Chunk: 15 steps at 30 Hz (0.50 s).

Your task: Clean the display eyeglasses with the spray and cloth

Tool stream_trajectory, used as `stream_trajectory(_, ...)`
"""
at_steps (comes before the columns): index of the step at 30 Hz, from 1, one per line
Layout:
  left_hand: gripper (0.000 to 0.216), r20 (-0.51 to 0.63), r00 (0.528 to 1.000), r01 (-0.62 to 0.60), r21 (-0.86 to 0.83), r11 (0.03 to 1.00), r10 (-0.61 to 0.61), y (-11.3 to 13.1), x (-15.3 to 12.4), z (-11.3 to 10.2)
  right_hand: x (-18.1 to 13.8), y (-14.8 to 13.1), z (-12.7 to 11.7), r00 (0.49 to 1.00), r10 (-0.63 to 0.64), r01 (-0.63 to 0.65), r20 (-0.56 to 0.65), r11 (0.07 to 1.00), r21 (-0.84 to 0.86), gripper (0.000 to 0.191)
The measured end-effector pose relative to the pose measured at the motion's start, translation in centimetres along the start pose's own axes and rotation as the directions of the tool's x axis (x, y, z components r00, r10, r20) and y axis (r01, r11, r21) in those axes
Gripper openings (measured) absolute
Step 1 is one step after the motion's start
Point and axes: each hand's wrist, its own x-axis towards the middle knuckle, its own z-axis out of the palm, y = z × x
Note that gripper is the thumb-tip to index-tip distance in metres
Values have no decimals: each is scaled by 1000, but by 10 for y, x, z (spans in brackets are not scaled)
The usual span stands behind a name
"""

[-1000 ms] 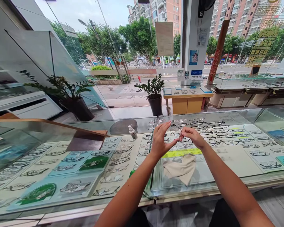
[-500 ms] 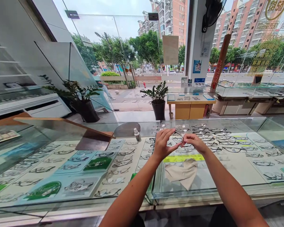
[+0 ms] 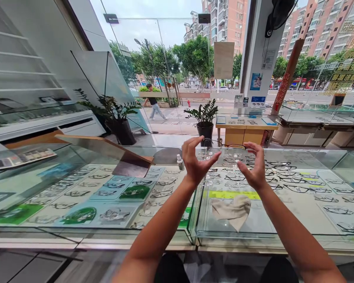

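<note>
A pair of thin dark-framed eyeglasses is held up above the glass counter, spanning the gap between my two hands. My left hand has its fingertips at the left end of the frame, the thumb pointing inward below it. At the right end, my right hand holds the frame with bent fingers, its thumb apart underneath. Below them a crumpled beige cloth lies on the glass. A small white-capped spray bottle stands left of my left hand.
Rows of eyeglasses fill the glass display case beneath my arms. A brown wooden-edged mirror or panel leans over the left case. Potted plants stand beyond the counter, and a person walks outside.
Both hands have moved up and apart, raising the eyeglasses and turning them level across the view. The view has shifted left, and a walking person shows more fully outside.
</note>
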Motion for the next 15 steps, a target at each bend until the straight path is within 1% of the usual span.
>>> stream_trajectory(1, 59, -6, 1000, 16, 6, 1000, -16, 1, 13, -1, 10, -9, 1, 1000, -27, 27, -5, 1000, -8, 59)
stream_trajectory(4, 61, 30, 992, 120, 15, 993, -120, 9, 48, -5, 39, -34, 2, 994, -76, 73, -76, 996, -41, 55)
stream_trajectory(7, 64, 22, 980, 198, -25, 980, -197, 20, 69, -10, 58, -54, 1, 988, -99, 92, -116, 994, -62, 54)
stream_trajectory(10, 62, 10, 974, 226, -24, 974, -226, 29, 76, -17, 62, -69, -3, 988, -105, 100, -117, 994, -48, 50)
stream_trajectory(15, 58, 72, 960, 273, -8, 962, -272, 39, 77, -32, 55, -85, -14, 985, -130, 117, -115, 987, -110, 45)
